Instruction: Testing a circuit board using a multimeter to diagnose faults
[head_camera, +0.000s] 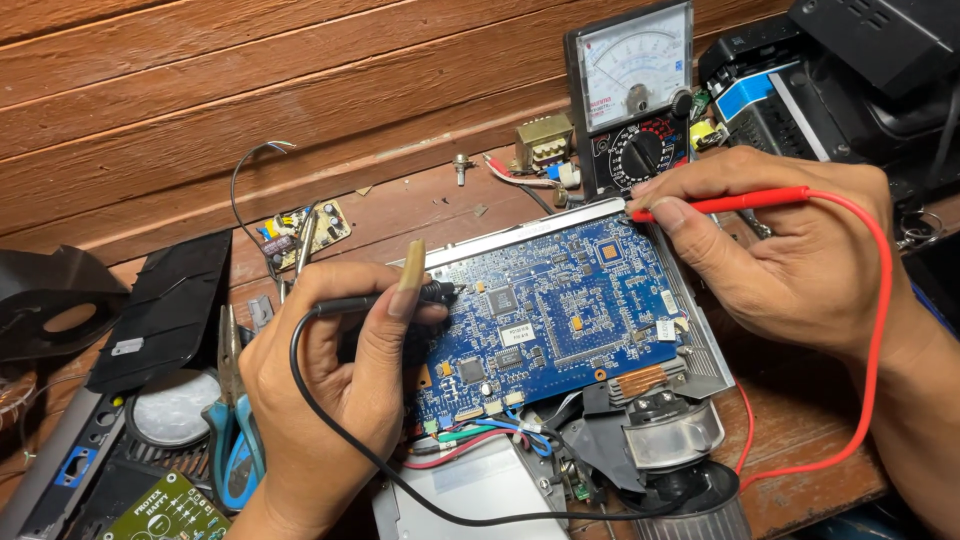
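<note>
My left hand (330, 390) grips a black test probe (400, 297) whose tip rests on the left edge of a blue circuit board (560, 310). My right hand (790, 245) pinches a red test probe (740, 203) with its tip touching the metal frame at the board's upper right corner. The board sits in an opened device with a grey blower fan (675, 430) at its lower right. An analog multimeter (635, 90) leans against the wooden wall behind the board. Black and red leads trail from the probes.
Blue-handled pliers (232, 430) lie left of my left hand. A small green board (170, 510) and black plastic covers (160, 310) lie at the left. A small transformer (543, 140), a small tan circuit board (305, 228) and black equipment (830, 70) sit along the back.
</note>
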